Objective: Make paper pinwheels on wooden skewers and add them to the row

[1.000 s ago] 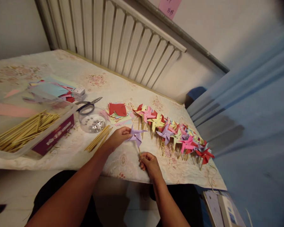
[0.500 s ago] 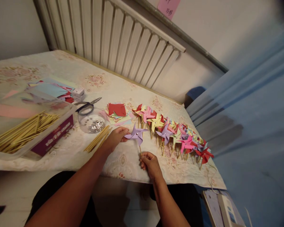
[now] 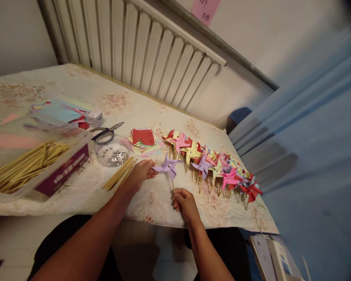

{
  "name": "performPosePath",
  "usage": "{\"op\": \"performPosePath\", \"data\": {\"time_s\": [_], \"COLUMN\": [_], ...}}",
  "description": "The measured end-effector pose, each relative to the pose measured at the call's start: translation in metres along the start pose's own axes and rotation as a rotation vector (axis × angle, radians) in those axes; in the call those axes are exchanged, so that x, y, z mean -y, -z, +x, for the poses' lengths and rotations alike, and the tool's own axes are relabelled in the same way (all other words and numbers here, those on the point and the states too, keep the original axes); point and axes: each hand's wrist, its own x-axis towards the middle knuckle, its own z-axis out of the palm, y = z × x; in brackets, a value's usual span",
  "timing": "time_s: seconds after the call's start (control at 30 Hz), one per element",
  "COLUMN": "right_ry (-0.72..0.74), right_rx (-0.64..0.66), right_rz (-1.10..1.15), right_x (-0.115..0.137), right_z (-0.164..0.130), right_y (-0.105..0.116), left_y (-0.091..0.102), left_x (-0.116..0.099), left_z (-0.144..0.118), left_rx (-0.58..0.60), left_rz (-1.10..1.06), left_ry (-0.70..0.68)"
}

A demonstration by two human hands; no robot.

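Purple pinwheel was up above the bench, just beyond the right hand and right at the left hand's fingertips. Face was toward me and the wearer, silver pin showing mid-hub. Long axis = its stick: near upright, lower end at the right hand, leaning slightly left toward the head. One blade pointed left into the left hand, one right, one up, one down along the stick.

Right hand: thumb and fingertips pinching the stick low, other fingers curled under, forearm in from lower right. Left hand: higher and farther out, fingers bunched at the left blade tip, forearm slanting in from lower left. Couldn't tell from my spot if it gripped that blade or only touched it.

Left of left hand: loose sticks, then the clear dish of metal pins. Beyond it: paper squares. Right hand's far-right side: crowd of standing pinwheels.
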Motion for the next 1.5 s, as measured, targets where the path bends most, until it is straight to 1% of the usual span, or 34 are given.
{"op": "performPosePath", "data": {"time_s": [0.1, 0.27, 0.37, 0.53, 0.7, 0.87, 0.97, 1.07, 1.17, 1.23, 1.37, 1.5], "right_ry": [0.012, 0.023, 0.026, 0.038, 0.039, 0.038, 0.037, 0.037, 0.042, 0.050, 0.071, 0.076], "right_rx": [-0.013, -0.029, -0.045, -0.069, -0.084, -0.110, -0.115, -0.120, -0.124, -0.132, -0.156, -0.179], "right_rz": [0.006, 0.010, 0.012, 0.002, 0.001, -0.002, -0.005, -0.013, -0.006, 0.005, 0.018, 0.005], "right_x": [-0.002, -0.005, -0.005, -0.003, -0.003, -0.003, -0.005, -0.007, -0.008, -0.009, -0.010, -0.013], "right_z": [0.001, 0.002, 0.002, 0.001, 0.001, 0.002, 0.003, 0.003, 0.004, 0.004, 0.004, 0.004], "right_y": [0.000, 0.000, -0.001, -0.003, -0.004, -0.005, -0.005, -0.005, -0.005, -0.006, -0.006, -0.006], "left_y": [0.001, 0.000, -0.001, -0.002, -0.008, -0.020, -0.028, -0.031, -0.028, -0.021, -0.006, 0.004], "left_x": [0.003, 0.001, 0.000, 0.005, 0.008, 0.014, 0.021, 0.025, 0.020, 0.014, 0.003, 0.002], "left_z": [0.000, -0.001, -0.003, -0.006, -0.011, -0.017, -0.021, -0.025, -0.025, -0.024, -0.020, -0.017], "left_rx": [0.009, -0.021, -0.013, 0.017, 0.085, 0.185, 0.243, 0.311, 0.353, 0.353, 0.268, 0.224], "left_rz": [-0.006, 0.000, -0.022, -0.063, -0.045, 0.024, 0.065, 0.101, 0.134, 0.129, 0.081, 0.015], "left_ry": [0.005, 0.011, 0.019, 0.076, 0.121, 0.207, 0.226, 0.231, 0.228, 0.203, 0.083, 0.000]}}
